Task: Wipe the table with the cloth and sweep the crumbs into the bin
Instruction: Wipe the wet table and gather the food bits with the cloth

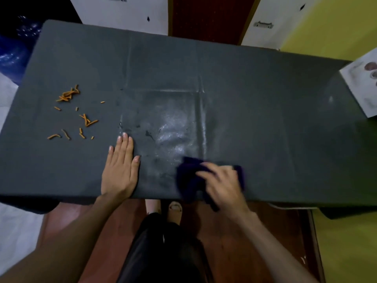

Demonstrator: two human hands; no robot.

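Pressing down on a dark blue cloth (189,178), the person's right hand (222,186) works close to the near edge of the table (265,88), a little right of the middle of that edge. Its fingers are curled over the bunched fabric and grasp it; the hand and cloth are blurred, so the exact grip cannot be made out. Part of the cloth hangs just over the near edge.

The left hand (120,168) lies flat on the table beside the near edge, left of the cloth and apart from it. Its fingers are straight, close together and released, holding nothing, with the thumb spread toward the cloth.

Between the two hands and reaching toward the table's middle, a wet patch (173,129) shines on the dark grey surface, with a few darker spots in it.

Orange crumbs (77,113), thin and stick-like, lie scattered toward the left end of the table, well apart from the cloth. The densest clump sits farthest from the near edge; looser bits trail toward the near edge, the closest ones near the left hand's fingertips but not touching them.

A pale printed sheet (361,86) overlaps the table's right end.
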